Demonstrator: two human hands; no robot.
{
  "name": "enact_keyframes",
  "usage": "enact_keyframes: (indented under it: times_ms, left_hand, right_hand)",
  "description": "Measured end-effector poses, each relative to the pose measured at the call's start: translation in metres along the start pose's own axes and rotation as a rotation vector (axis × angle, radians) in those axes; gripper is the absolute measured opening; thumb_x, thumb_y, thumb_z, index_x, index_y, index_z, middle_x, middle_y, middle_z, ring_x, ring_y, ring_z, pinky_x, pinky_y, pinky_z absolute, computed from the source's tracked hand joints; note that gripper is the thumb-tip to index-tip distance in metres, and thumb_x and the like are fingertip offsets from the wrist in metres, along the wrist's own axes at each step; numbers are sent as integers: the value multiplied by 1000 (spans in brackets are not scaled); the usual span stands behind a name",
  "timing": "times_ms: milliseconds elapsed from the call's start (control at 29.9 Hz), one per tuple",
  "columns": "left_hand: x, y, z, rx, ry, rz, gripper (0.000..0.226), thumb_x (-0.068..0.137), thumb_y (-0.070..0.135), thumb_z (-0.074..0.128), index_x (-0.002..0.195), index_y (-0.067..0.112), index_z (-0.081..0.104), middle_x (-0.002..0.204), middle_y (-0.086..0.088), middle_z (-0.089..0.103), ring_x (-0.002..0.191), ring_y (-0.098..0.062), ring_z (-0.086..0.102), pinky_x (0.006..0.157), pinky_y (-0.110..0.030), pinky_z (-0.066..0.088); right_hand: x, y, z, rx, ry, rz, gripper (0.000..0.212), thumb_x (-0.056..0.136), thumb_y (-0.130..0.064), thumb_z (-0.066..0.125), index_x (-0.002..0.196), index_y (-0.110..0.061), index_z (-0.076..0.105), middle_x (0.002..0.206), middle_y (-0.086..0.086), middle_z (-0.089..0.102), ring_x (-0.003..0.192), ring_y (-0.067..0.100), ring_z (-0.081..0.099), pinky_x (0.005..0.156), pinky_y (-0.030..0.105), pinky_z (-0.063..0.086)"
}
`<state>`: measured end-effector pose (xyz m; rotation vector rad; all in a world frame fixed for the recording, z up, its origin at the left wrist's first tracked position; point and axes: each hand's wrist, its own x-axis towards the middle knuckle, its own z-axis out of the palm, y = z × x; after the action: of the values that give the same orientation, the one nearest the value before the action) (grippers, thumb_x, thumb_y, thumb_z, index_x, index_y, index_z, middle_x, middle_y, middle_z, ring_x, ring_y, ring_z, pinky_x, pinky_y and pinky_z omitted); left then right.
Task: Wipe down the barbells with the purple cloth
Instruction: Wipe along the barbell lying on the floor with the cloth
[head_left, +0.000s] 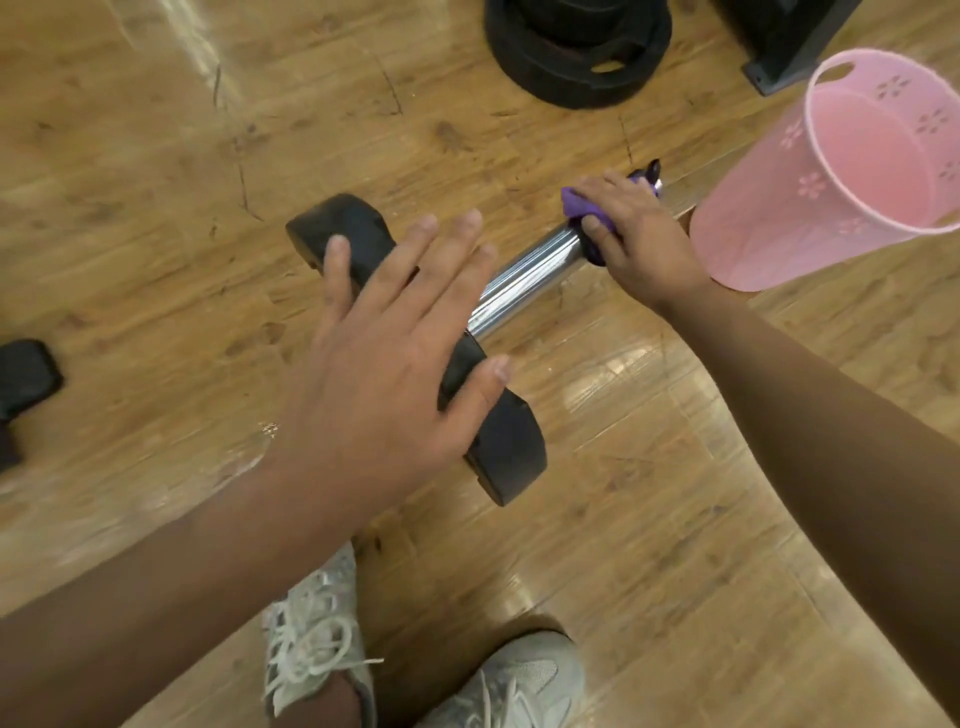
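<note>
Head view looks down on a wooden floor (156, 156) where the barbell (524, 278) lies slantwise, its chrome bar running up and to the right from a black end weight (509, 441). On that weight rests the left hand (384, 353), palm down, its fingers (415, 244) straight and spread, grasping nothing. Further along the bar, the right hand (636, 234) has its fingers (592, 226) curled over the purple cloth (579, 205), which is bunched around the chrome and pressed against it; a bit of cloth sticks out beyond the knuckles. Just beside this hand, to the right, stands a pink plastic basket (779, 208) that hides the far stretch of the bar. A stack of black weight plates (566, 62) sits on the floor near the top edge, and another black weight (26, 374) shows at the left edge, well apart from the barbell. Two pale sneakers (311, 639) appear at the bottom.
</note>
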<state>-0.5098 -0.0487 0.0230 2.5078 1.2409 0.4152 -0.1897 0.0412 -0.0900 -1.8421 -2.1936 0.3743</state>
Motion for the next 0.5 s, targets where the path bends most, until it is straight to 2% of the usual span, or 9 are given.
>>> enact_keyframes:
  times_ms: [67,167,234,301,502]
  left_hand:
    - [-13,13,11,27,-14,75,64,99,41,44,155,12,34,166,-3,24,155,-19,16,122,-59,-2]
    - [-19,12,22,166,-34,182,62,97,44,49,150,11,45,160,-3,37,150,-22,30,120,-65,6]
    - [-13,2,22,209,-36,176,61,96,45,52,147,12,50,156,-2,44,146,-24,38,120,-65,9]
    - [-6,-4,18,195,-32,149,60,95,44,53,146,12,52,154,-1,47,145,-24,40,119,-65,10]
    - [7,-19,6,76,18,63,59,93,41,51,145,13,53,153,1,48,149,-22,32,121,-63,3]
  right_hand:
    - [8,2,1,29,56,45,43,108,-30,37,145,-10,50,145,8,53,144,30,37,121,46,22]
    - [11,-5,3,39,85,23,41,108,-26,39,144,-8,50,145,9,53,144,31,35,121,47,20]
    - [10,-3,3,17,44,-30,44,109,-28,39,148,-10,47,151,7,49,148,28,30,121,40,14]
    - [14,6,2,12,22,-36,46,109,-30,38,151,-12,43,154,4,46,150,26,26,122,40,12]
    - [43,3,12,123,199,145,44,109,-32,36,147,-14,50,150,4,51,150,26,29,125,48,16]
